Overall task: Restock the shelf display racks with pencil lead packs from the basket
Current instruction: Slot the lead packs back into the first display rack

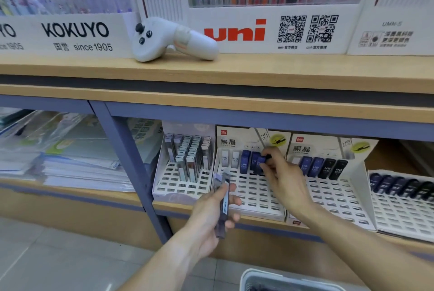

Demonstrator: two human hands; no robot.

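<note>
Single head view, no second view overlapping. Camera is looking forward and down from standing height, sitting close to the shelf; racks are lying mid-frame, floor and basket edging the bottom.

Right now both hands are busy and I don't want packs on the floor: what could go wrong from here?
1. The right hand is pressing a blue pack in beside two others; a sideways nudge could tip them.
2. The left hand grips several spare packs loosely bunched, so one might slip out.
3. The basket sits at the view's lower edge, easy to kick.
</note>
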